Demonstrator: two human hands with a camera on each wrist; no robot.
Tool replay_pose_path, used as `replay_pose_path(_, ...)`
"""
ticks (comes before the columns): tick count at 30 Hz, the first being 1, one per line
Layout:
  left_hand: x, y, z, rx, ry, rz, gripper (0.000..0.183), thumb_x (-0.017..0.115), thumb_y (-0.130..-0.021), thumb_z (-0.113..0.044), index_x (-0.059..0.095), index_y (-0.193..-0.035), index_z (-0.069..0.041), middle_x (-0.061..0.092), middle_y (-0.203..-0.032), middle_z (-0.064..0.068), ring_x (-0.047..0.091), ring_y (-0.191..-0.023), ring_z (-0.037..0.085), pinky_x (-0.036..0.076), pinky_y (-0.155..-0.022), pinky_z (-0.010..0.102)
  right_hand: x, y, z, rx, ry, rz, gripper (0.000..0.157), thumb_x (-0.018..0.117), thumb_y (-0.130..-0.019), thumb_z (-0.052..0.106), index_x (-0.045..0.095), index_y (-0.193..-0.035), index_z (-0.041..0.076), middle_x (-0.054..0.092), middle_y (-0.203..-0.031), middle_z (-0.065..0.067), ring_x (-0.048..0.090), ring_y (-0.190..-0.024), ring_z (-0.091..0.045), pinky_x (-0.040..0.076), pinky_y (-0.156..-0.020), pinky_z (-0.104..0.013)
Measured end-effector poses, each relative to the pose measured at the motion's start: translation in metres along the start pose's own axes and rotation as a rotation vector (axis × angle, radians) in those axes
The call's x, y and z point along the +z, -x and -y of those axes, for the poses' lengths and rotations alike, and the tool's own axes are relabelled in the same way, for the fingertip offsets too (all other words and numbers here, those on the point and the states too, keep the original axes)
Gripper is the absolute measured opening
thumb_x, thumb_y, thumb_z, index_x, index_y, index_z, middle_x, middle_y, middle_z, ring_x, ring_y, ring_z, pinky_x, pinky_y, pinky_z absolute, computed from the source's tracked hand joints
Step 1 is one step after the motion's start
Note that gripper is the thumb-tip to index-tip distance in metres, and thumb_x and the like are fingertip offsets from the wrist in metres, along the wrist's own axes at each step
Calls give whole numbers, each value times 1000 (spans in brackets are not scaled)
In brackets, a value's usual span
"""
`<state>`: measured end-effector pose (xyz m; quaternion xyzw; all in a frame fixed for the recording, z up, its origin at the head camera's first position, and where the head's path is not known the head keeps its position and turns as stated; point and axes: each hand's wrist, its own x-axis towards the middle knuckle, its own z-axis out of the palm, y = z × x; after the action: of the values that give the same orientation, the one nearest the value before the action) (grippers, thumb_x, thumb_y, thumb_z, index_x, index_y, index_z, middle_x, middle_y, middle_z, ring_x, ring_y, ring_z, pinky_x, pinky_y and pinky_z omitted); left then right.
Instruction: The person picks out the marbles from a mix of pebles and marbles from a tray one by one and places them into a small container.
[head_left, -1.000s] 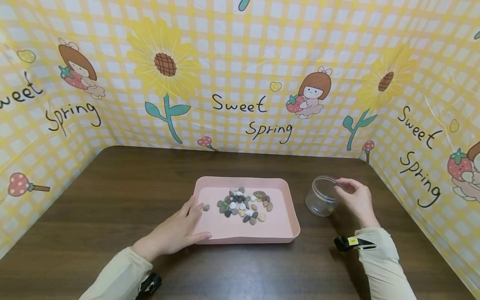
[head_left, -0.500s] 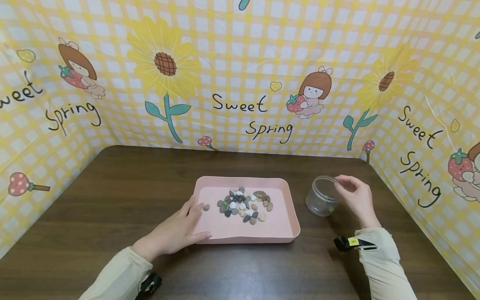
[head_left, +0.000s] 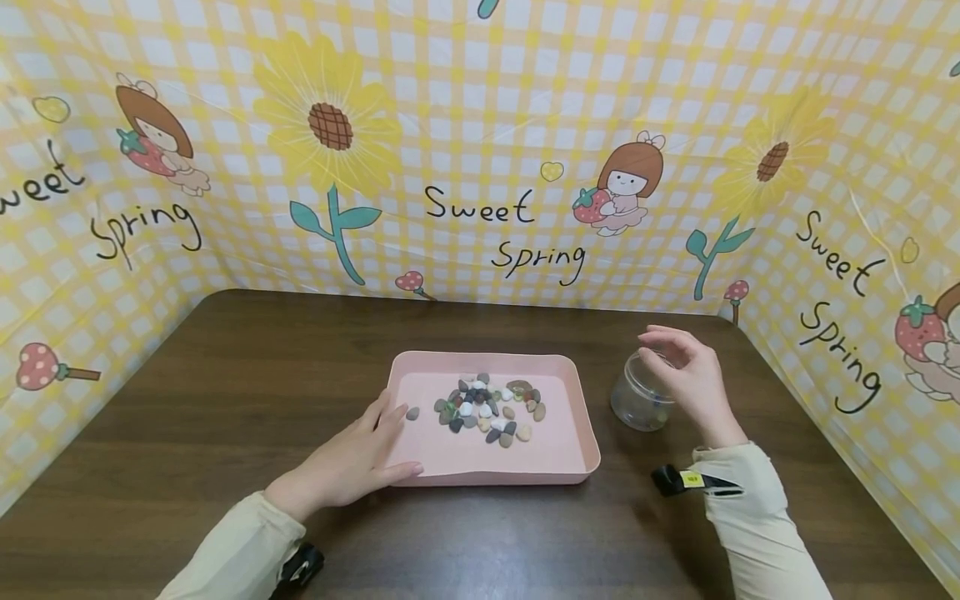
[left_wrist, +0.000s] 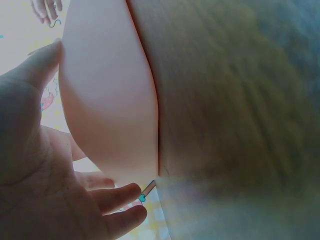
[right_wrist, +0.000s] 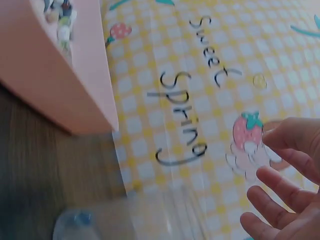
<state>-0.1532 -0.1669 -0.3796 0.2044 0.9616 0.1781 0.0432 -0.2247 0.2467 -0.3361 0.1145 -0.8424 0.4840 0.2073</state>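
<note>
At the front left corner of the pink tray, my left hand rests with spread fingers, thumb over the front rim and fingertips over the left side. In the left wrist view its thumb touches the rim and the lower fingers lie loosely along the outside wall. Dark, white and tan pebbles lie in the tray, with one grey pebble apart near my left fingertips. My right hand hovers over the clear jar, overlapping its rim, fingers loosely bent with nothing between them. A small bluish piece shows at the jar's base.
The brown wooden table carries the tray and the jar, which stands a short way right of the tray. A yellow checked cloth with printed flowers and figures walls the back and both sides.
My right hand has moved up and left, from beside the jar's right rim to over its mouth, and its thumb and index finger have parted. The left hand and tray have stayed put.
</note>
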Motion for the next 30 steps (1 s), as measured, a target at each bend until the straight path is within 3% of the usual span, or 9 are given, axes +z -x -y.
replay_pose_path(3,0,0,0,0,0,3,86,51,-85,-63,35,-142,-1,17,-151,31,38,-131,45,40,-100,53,7,-2,6,5,12,54,25,64,-87,12,64,-106,-5,51,-102,36,55,-92,15,44,-81,-9)
replay_pose_path(6,-1,0,0,0,-1,6,87,50,-85,-64,35,-143,-1,16,-151,31,38,-131,45,40,-100,53,16,-5,13,22,7,103,25,64,-88,14,65,-106,-3,56,-107,28,55,-92,14,45,-86,-13)
replay_pose_path(11,-1,0,-1,0,-3,6,87,51,-85,-63,35,-143,-1,17,-151,31,37,-131,45,40,-99,53,32,-10,22,44,-55,194,25,64,-88,12,65,-108,-2,62,-120,-3,53,-100,13,44,-98,-26)
replay_pose_path(15,-2,0,-1,-3,0,8,87,51,-85,-63,34,-143,-1,17,-151,31,37,-131,45,40,-100,53,45,-13,26,69,-109,277,27,64,-88,11,62,-111,-4,57,-128,-18,54,-114,-4,39,-105,-41)
replay_pose_path(20,-2,0,-1,-6,3,14,87,51,-85,-63,34,-143,-1,16,-151,31,37,-131,45,39,-100,53,59,-17,30,66,-121,326,26,64,-87,9,63,-110,-4,57,-128,-20,52,-121,-29,40,-104,-45)
replay_pose_path(26,-2,0,-1,-17,7,22,86,51,-85,-62,33,-143,-2,16,-152,30,37,-132,45,39,-101,53,71,-21,32,75,-131,364,27,64,-87,11,63,-110,-3,57,-128,-18,53,-121,-30,41,-103,-44)
replay_pose_path(30,-2,0,-1,-10,8,15,85,52,-85,-61,33,-143,-1,16,-151,30,38,-131,45,39,-100,53,78,-25,31,124,-151,395,30,66,-87,16,64,-112,0,58,-129,-14,57,-117,-28,43,-99,-41)
